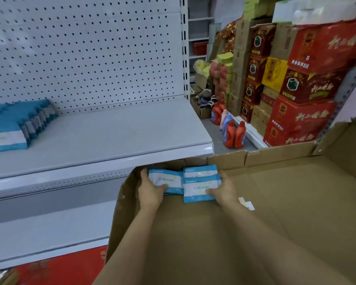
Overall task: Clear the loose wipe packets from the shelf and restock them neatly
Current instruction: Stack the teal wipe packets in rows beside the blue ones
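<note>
Forearms reach down into a big cardboard box (255, 202), and at its far left corner both hands close in on a small cluster of wipe packets (193, 182); the left hand (150, 191) cups the left packet with fingers behind its far edge and thumb across the front, while the right hand (224, 189) clamps the lower right packet from the other side; a third packet lies just behind, touching both. Pressing in from opposite sides looks meant to square the loose packets into one block, so they can lift out together rather than one by one; a scrap of white paper (246, 203) lies on the box floor just right of the right wrist. Above and behind the box corner runs the white shelf (111, 136), bare over most of its length; at its left end a row of blue packets (29, 118) already stands on edge, packed tight against the pegboard, which suggests restocking is underway and this handful belongs beside them. Farther off, orange detergent bottles (233, 134) stand on the floor before stacked red cartons (304, 85).
</note>
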`<state>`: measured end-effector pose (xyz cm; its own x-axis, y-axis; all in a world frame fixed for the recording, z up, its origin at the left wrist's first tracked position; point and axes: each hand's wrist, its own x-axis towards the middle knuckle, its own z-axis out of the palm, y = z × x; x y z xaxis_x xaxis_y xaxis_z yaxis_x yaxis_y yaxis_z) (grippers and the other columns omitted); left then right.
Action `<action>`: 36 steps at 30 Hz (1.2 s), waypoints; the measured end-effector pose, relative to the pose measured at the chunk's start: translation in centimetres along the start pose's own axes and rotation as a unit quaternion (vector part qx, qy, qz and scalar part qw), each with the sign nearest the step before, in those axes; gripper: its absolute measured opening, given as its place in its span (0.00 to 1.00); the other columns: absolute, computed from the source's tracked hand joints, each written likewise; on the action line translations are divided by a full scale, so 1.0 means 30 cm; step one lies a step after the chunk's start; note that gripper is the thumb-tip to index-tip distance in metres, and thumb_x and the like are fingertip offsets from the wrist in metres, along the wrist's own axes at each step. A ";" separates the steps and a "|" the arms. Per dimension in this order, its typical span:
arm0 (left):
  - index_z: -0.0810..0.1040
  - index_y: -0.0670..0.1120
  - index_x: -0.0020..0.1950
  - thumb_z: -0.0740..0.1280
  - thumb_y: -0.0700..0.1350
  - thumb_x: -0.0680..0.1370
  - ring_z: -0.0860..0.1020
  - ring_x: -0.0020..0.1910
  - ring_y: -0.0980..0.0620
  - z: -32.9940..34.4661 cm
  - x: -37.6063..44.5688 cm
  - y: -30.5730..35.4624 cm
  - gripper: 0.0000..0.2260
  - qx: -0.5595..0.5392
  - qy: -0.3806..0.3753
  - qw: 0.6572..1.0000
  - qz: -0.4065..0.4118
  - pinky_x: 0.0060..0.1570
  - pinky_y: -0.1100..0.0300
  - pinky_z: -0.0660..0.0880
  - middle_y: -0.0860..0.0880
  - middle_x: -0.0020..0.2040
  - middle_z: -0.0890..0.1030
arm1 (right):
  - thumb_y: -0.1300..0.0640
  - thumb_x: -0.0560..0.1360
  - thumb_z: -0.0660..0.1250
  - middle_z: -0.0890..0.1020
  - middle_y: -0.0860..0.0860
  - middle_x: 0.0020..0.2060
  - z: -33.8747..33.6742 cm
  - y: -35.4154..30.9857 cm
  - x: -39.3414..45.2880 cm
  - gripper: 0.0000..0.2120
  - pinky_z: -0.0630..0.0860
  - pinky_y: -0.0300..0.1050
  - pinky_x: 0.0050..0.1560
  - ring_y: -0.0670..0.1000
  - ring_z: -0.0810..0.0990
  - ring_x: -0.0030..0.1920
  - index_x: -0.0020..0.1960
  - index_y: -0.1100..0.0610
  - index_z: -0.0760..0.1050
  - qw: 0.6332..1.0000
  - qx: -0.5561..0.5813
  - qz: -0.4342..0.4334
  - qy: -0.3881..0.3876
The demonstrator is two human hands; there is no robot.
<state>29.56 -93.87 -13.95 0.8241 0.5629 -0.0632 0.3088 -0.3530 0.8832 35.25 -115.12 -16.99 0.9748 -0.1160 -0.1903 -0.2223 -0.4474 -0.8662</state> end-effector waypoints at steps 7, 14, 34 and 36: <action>0.65 0.50 0.73 0.72 0.34 0.74 0.79 0.59 0.45 -0.067 -0.014 0.010 0.31 -0.150 -0.048 0.988 0.010 0.44 0.49 0.83 0.45 0.62 0.76 | 0.69 0.74 0.70 0.80 0.53 0.54 -0.055 -0.010 -0.104 0.23 0.82 0.45 0.46 0.50 0.82 0.49 0.63 0.52 0.68 0.983 0.182 -0.030 -0.016; 0.68 0.55 0.71 0.70 0.27 0.73 0.80 0.55 0.47 -0.191 -0.090 -0.019 0.34 -0.251 -0.114 0.961 0.003 0.40 0.53 0.83 0.45 0.61 0.77 | 0.69 0.72 0.71 0.81 0.52 0.51 -0.090 -0.082 -0.230 0.26 0.82 0.40 0.40 0.48 0.83 0.49 0.64 0.50 0.69 0.972 0.186 -0.146 -0.009; 0.69 0.56 0.69 0.68 0.27 0.74 0.82 0.55 0.44 -1.118 -0.213 -0.178 0.31 -0.345 -0.031 0.924 0.163 0.44 0.53 0.82 0.42 0.58 0.77 | 0.68 0.74 0.70 0.82 0.52 0.54 0.416 -0.567 -0.853 0.26 0.81 0.40 0.44 0.47 0.83 0.52 0.66 0.49 0.70 0.919 0.300 -0.250 -0.062; 0.69 0.56 0.70 0.68 0.27 0.74 0.82 0.54 0.45 -1.197 -0.210 -0.207 0.31 -0.342 -0.018 0.925 0.165 0.44 0.53 0.82 0.43 0.57 0.78 | 0.69 0.74 0.70 0.83 0.53 0.52 0.477 -0.606 -0.885 0.26 0.82 0.46 0.47 0.50 0.83 0.52 0.65 0.49 0.70 0.914 0.311 -0.250 -0.072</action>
<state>5.40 -68.41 -2.35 0.8392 0.4791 0.2574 -0.3246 0.0616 0.9438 13.62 -91.21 -2.78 0.9538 0.1038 0.2818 0.2602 0.1830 -0.9481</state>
